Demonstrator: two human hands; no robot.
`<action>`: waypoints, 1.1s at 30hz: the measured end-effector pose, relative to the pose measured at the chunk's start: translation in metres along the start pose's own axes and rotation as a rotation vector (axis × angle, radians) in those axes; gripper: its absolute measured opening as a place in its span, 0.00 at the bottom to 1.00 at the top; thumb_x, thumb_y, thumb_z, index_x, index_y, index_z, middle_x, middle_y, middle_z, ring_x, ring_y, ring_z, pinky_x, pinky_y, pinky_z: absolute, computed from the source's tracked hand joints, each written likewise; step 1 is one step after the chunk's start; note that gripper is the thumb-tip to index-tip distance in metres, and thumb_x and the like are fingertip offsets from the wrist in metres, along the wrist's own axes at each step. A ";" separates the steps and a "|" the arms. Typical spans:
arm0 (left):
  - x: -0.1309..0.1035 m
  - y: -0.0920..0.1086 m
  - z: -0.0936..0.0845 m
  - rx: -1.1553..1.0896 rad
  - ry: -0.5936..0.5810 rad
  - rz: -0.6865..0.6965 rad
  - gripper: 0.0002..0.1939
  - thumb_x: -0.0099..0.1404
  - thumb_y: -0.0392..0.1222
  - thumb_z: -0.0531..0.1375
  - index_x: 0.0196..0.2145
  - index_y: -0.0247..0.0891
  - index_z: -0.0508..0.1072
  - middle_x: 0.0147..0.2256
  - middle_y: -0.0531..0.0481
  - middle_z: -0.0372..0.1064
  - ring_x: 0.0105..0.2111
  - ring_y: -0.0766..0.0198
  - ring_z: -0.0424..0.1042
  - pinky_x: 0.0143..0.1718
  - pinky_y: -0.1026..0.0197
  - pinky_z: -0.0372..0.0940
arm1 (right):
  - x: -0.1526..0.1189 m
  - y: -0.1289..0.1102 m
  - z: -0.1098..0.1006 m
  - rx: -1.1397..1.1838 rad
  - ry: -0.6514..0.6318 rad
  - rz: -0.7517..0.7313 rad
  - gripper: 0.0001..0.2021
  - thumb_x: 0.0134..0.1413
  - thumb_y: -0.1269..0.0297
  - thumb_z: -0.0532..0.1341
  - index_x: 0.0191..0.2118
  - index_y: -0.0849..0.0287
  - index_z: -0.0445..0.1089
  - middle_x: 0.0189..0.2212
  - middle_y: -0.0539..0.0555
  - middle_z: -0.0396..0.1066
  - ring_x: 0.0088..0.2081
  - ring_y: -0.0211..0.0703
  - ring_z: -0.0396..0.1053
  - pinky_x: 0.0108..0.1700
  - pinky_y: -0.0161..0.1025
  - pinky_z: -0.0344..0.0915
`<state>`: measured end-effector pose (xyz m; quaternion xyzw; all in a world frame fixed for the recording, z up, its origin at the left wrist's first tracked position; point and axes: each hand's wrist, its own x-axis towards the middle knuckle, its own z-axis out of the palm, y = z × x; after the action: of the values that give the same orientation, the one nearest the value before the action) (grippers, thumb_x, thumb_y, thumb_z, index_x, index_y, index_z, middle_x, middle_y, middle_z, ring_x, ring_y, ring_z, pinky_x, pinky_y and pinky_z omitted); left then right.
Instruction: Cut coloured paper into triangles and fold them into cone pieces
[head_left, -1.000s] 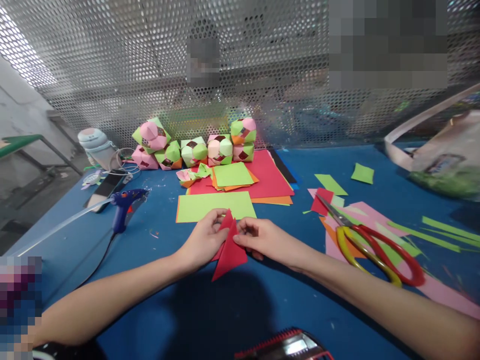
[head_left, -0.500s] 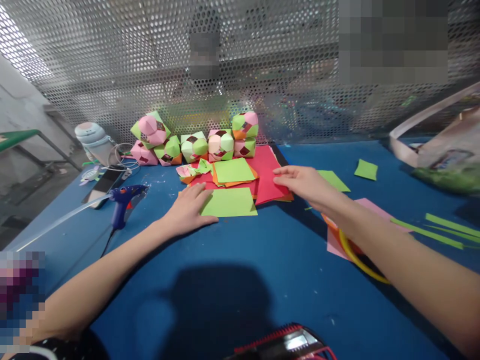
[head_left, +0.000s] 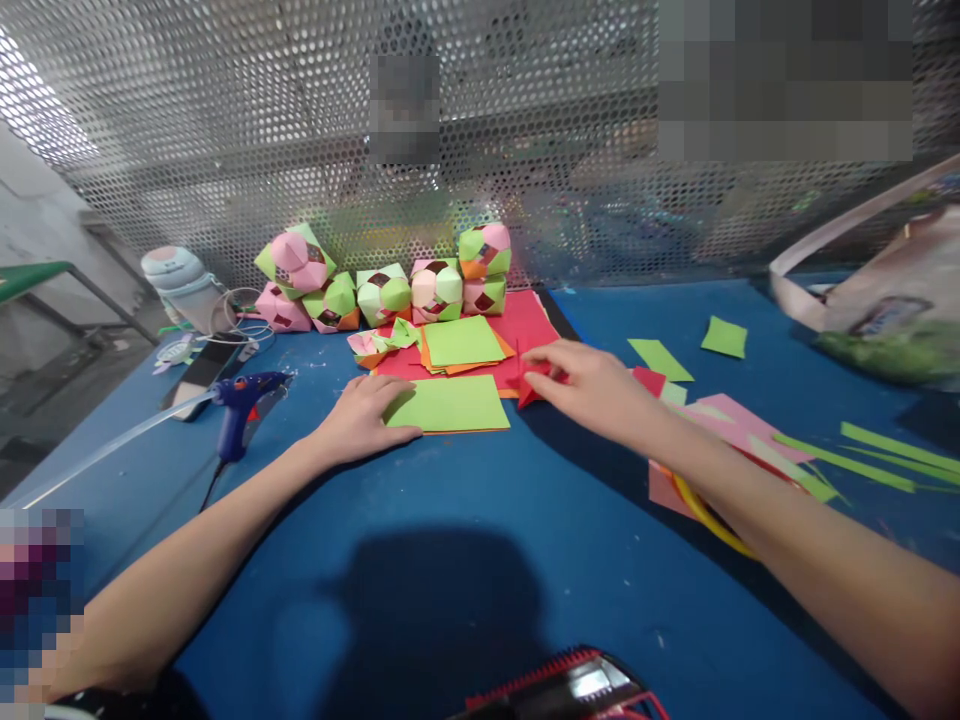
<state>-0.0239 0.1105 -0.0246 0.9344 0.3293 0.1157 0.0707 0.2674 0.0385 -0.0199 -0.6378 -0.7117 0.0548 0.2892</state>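
Note:
My left hand [head_left: 366, 418] lies over the left edge of a green paper stack [head_left: 454, 404], fingers resting on top and thumb along the near edge. An orange edge peeks out beneath the green. To the right, my right hand [head_left: 581, 385] pinches a piece of red paper [head_left: 529, 384], which stands bent up near the fingertips. Part of it is hidden behind the fingers. Behind both hands a smaller stack of green sheets [head_left: 465, 341], with orange ones under it, lies on larger red sheets [head_left: 525, 318].
Folded paper balls [head_left: 384, 295] line the mesh wall. At left are a glue gun [head_left: 241, 405], a phone [head_left: 201, 372] and a bottle [head_left: 184, 285]. Paper scraps [head_left: 862, 460] and a yellow ring [head_left: 709, 520] lie right, near a bag [head_left: 885, 290]. A black-red object [head_left: 577, 690] sits in front.
My right hand has moved slightly left, and the red paper that lay flat now bends upward at the fingertips. More red and green scraps show by my right forearm. My left hand stays on the green stack.

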 end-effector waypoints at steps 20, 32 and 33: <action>-0.013 0.010 0.000 -0.014 0.165 0.068 0.21 0.63 0.54 0.56 0.47 0.38 0.69 0.48 0.42 0.69 0.51 0.55 0.66 0.59 0.45 0.49 | -0.027 -0.021 0.025 0.122 -0.094 -0.250 0.14 0.61 0.66 0.51 0.42 0.57 0.74 0.43 0.58 0.74 0.45 0.52 0.72 0.47 0.51 0.67; -0.036 0.073 0.019 0.162 0.051 0.460 0.11 0.67 0.35 0.48 0.33 0.35 0.69 0.41 0.41 0.70 0.39 0.60 0.69 0.40 0.57 0.63 | -0.084 -0.034 -0.006 0.402 -0.029 -0.053 0.05 0.57 0.64 0.56 0.35 0.52 0.70 0.39 0.55 0.73 0.41 0.47 0.71 0.44 0.46 0.68; -0.037 0.076 0.021 0.172 0.032 0.480 0.11 0.67 0.34 0.48 0.32 0.35 0.68 0.39 0.42 0.69 0.37 0.60 0.68 0.38 0.58 0.63 | -0.084 -0.034 -0.004 0.468 -0.017 0.041 0.04 0.56 0.63 0.57 0.35 0.52 0.69 0.38 0.55 0.72 0.39 0.47 0.71 0.42 0.45 0.69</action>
<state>-0.0009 0.0275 -0.0353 0.9865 0.1077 0.1156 -0.0440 0.2415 -0.0478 -0.0305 -0.5671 -0.6691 0.2295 0.4220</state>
